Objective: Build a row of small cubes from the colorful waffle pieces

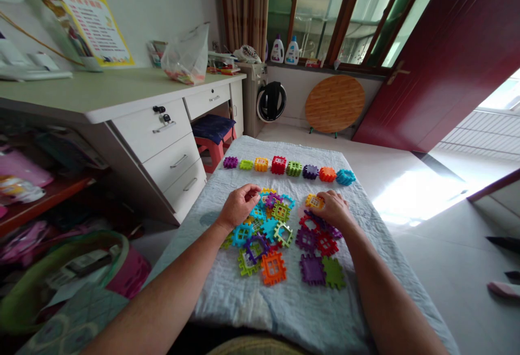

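Note:
Several coloured interlocking plastic pieces lie in a loose pile [268, 229] on the cloth-covered table [235, 303]. At the pile's upper left edge is my left hand [240, 205], its fingers curled together; whatever they may hold is too small to make out. My right hand [333, 208] grips a yellow window piece [314, 201] above a smaller group of red and purple pieces [317, 234]. Nearer to me, a purple square [312, 269] and a green square [333, 272] lie side by side. Assembled blocks, among them a red cube [278, 165], form a row beyond my hands.
A desk [134, 87] with drawers stands at the left, bearing a plastic bag [187, 54]. Beyond the table are a stool [214, 129], a washing machine [251, 95] and a round wooden board [335, 103]. A green-and-pink basket [122, 268] is at the lower left.

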{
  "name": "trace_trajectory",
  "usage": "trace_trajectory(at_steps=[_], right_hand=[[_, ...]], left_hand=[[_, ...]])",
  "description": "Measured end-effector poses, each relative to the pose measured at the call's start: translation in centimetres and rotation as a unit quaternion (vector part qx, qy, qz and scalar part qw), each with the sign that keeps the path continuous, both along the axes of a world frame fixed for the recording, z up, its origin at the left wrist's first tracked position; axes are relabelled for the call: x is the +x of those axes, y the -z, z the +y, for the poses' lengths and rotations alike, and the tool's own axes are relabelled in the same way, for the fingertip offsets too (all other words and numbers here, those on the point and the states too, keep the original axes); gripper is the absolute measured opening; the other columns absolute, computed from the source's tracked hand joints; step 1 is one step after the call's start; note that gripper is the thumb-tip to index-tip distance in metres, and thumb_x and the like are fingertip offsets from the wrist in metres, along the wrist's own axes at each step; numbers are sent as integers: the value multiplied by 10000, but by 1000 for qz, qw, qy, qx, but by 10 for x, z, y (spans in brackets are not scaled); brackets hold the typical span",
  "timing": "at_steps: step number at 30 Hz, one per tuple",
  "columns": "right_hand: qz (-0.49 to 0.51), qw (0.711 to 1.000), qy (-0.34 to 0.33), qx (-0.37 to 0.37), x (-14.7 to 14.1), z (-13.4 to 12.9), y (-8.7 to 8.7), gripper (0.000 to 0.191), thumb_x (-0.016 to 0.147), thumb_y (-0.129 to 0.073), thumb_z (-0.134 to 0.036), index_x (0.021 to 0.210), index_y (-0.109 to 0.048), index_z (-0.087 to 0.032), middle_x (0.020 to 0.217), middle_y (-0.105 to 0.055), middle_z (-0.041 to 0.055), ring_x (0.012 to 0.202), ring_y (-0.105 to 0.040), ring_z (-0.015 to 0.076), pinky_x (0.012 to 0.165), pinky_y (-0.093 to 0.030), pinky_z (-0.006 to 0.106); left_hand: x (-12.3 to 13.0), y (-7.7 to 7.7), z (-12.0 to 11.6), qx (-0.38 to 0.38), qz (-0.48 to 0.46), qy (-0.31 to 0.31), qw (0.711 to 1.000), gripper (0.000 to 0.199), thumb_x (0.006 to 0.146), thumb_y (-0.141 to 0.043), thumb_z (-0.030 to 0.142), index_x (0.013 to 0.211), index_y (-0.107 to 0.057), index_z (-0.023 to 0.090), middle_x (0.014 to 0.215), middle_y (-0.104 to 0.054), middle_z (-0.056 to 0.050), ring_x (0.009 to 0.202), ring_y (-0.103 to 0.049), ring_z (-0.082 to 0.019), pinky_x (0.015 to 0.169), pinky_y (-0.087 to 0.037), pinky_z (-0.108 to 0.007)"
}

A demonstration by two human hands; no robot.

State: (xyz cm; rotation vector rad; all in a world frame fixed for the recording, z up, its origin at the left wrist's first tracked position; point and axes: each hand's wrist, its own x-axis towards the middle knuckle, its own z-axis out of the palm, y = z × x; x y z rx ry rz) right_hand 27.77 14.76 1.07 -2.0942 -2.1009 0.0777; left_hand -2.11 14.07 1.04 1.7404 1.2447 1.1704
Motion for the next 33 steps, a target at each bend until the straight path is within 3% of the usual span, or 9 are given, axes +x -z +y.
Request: trace_trajectory(at_steps=[10, 16, 21, 24, 28, 33], right_hand=[[13, 997, -33, 74, -17, 2, -5, 475, 656, -644, -525, 1013, -644, -211, 985, -579, 71, 948, -491, 258, 790, -325, 359], [-3, 999, -32, 26, -25, 5, 3, 488, 671, -623, -559, 1015, -650, -214, 960, -579, 83, 934, -484, 269, 782, -319, 376], [-5, 999, -22, 27, -25, 7, 6, 468, 665, -634, -537, 994, -648, -204, 950, -580, 83, 919, -488, 262, 761, -327, 361], [-2, 999, -26, 46, -26, 6, 4, 445, 655, -642, -532, 953, -651, -201, 922, -581, 77, 915, -484, 259, 770, -332, 362], [24, 991, -65, 111, -32, 0, -1, 456, 652, -651, -503, 1002, -631, -211, 952, -576, 70, 925, -473, 263, 823, -334, 394], [58, 969, -175, 167, -46, -12, -11, 434, 648, -666, -404, 1030, -613, -205, 960, -557, 64, 942, -464, 258, 874, -335, 402]], left_hand=[[2, -2, -1, -1, 3, -4, 1000, 238, 774, -583, 299, 955, -652, 161, 804, -662, -34, 740, -606, -157, 711, -490, -258], [2, -3, -2, 6, 11, -5, 1000, 225, 787, -573, 294, 948, -652, 159, 788, -659, -32, 729, -603, -154, 700, -487, -255], [3, -4, -3, 9, 22, -4, 1000, 224, 794, -564, 291, 958, -645, 163, 807, -666, -33, 733, -607, -157, 703, -487, -261], [5, -10, -5, 38, 82, -5, 996, 213, 798, -555, 274, 968, -636, 175, 880, -665, -45, 754, -603, -165, 724, -486, -283], [13, -29, -5, 118, 203, 60, 970, 275, 746, -618, 236, 1017, -631, 194, 1047, -638, -73, 982, -571, -236, 918, -426, -376], [36, -48, 2, 161, 277, 146, 936, 624, 631, -734, 248, 1213, -520, 181, 1258, -538, -113, 1168, -470, -297, 1027, -333, -425]])
